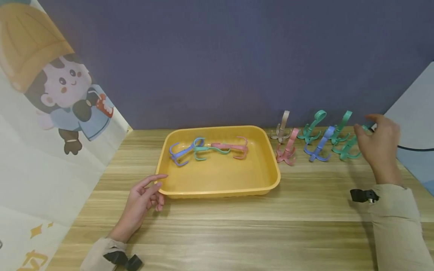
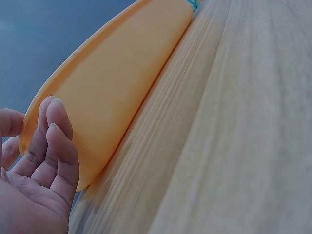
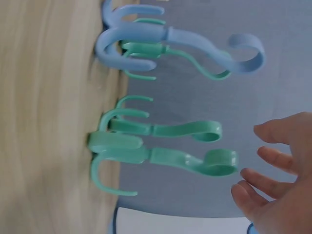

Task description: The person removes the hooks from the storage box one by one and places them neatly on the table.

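My left hand (image 1: pixel 144 195) rests at the near left corner of a yellow plastic tray (image 1: pixel 217 194), index finger and thumb over the rim, other fingers loosely bent outside the wall (image 2: pixel 112 73). In the tray lie a blue claw hook (image 1: pixel 183 151), a green claw hook (image 1: pixel 203 148) and a pink claw hook (image 1: pixel 234 146). At right, my right hand (image 1: pixel 381 145) hovers beside the nearest green claw hook (image 1: pixel 346 149), holding nothing. In the right wrist view its fingertips stand just off that hook's curled top (image 3: pixel 222 162).
More hooks stand upright on their prongs right of the tray: beige (image 1: pixel 280 130), pink (image 1: pixel 288 148), blue (image 1: pixel 319 146) and two green (image 1: pixel 310 128). A dark blue panel (image 1: pixel 237 64) rises behind the wooden table (image 1: pixel 237 233). A black cable (image 1: pixel 415 149) runs at far right.
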`<state>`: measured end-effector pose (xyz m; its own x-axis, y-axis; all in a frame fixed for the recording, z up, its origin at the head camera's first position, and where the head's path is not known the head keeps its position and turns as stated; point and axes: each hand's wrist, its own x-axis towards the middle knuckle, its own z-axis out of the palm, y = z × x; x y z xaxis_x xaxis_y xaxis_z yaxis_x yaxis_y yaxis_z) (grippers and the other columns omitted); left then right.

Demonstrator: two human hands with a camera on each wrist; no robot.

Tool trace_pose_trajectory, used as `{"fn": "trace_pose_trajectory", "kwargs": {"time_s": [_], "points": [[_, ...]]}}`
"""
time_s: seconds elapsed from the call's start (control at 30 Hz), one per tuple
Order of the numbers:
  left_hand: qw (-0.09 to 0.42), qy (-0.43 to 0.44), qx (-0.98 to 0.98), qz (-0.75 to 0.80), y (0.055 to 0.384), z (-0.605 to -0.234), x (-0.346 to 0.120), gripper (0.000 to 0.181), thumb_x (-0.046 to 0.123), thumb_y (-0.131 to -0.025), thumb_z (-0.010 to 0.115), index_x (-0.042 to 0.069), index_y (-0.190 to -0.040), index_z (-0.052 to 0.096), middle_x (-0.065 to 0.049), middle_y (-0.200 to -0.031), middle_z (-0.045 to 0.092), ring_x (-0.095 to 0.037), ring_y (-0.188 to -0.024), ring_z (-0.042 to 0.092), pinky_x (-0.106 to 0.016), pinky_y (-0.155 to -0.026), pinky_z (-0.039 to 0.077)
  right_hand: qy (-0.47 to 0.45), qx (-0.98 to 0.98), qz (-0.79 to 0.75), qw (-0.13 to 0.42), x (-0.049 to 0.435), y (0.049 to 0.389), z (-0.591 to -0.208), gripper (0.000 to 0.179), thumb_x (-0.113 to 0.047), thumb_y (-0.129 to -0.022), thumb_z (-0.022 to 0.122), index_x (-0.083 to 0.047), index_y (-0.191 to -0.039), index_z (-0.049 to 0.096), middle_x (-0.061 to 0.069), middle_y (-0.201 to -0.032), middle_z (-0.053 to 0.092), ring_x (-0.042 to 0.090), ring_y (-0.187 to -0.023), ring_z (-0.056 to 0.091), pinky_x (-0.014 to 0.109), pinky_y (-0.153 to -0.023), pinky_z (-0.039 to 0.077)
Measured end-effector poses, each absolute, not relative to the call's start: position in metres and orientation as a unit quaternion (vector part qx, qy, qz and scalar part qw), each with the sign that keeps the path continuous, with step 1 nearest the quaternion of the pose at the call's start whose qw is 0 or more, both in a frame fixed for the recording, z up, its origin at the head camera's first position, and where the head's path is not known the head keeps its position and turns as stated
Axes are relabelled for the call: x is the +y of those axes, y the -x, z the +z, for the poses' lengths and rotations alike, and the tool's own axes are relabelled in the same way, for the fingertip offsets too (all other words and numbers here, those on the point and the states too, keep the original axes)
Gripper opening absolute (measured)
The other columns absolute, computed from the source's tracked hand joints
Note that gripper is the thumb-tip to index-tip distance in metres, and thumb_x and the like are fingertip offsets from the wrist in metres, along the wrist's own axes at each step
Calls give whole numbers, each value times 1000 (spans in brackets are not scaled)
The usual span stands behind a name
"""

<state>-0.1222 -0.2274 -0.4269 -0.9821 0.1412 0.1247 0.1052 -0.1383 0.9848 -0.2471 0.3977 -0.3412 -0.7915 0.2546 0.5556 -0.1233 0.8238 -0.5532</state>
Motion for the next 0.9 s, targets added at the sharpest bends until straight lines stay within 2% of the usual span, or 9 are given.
{"fn": "trace_pose_trajectory", "kwargs": {"time_s": [0.1,0.13,0.23,0.37,0.57,0.73,0.83,0.9], "points": [[13,-92,657,748,122,-426,-228,35,12,-104,53,-5,-135,54,-5,-63,66,-12,-52,61,-24,-45,52,29,-895,289,338,392,247,-337,41,-11,-98,58,10,-133,55,35,-131,54,49,-113,46,55,-117,19],[14,-91,658,747,121,-426,-228,35,12,-104,53,-4,-135,54,-5,-63,66,-12,-52,61,-25,-45,52,27,-894,287,343,391,247,-335,40,-10,-98,58,10,-132,56,35,-128,56,46,-103,47,55,-115,21],[14,-90,659,747,121,-426,-228,34,13,-104,53,-3,-134,55,-5,-63,66,-12,-52,61,-24,-45,51,18,-890,284,357,384,245,-329,38,-9,-97,59,10,-130,58,36,-125,57,44,-95,44,57,-111,26],[12,-86,664,743,122,-427,-228,34,14,-104,54,-3,-134,55,-5,-62,65,-12,-52,60,-24,-45,51,-4,-887,284,365,374,241,-319,37,-8,-96,58,9,-128,60,34,-127,57,48,-105,46,57,-111,25],[12,-89,662,744,121,-427,-228,36,13,-104,53,-6,-134,53,-5,-62,65,-12,-52,60,-25,-45,51,-25,-892,279,354,354,233,-304,36,-9,-97,57,7,-129,59,32,-128,56,46,-106,43,57,-110,23],[9,-85,666,741,122,-427,-228,38,13,-104,53,-9,-135,51,-6,-62,65,-13,-51,60,-25,-45,51,-51,-890,272,363,332,227,-293,33,-8,-96,62,6,-126,61,30,-131,56,48,-116,45,60,-110,25],[11,-86,664,743,122,-427,-227,36,13,-104,53,-6,-134,53,-5,-62,65,-13,-52,60,-25,-45,51,-82,-883,271,374,317,224,-290,32,-5,-94,65,8,-123,62,30,-131,56,50,-126,41,64,-109,27],[12,-91,662,744,122,-427,-228,34,13,-105,53,-4,-134,54,-5,-62,65,-12,-52,61,-25,-45,52,-111,-875,273,384,306,223,-289,30,-3,-92,67,8,-120,63,30,-130,57,50,-127,41,65,-107,30]]}}
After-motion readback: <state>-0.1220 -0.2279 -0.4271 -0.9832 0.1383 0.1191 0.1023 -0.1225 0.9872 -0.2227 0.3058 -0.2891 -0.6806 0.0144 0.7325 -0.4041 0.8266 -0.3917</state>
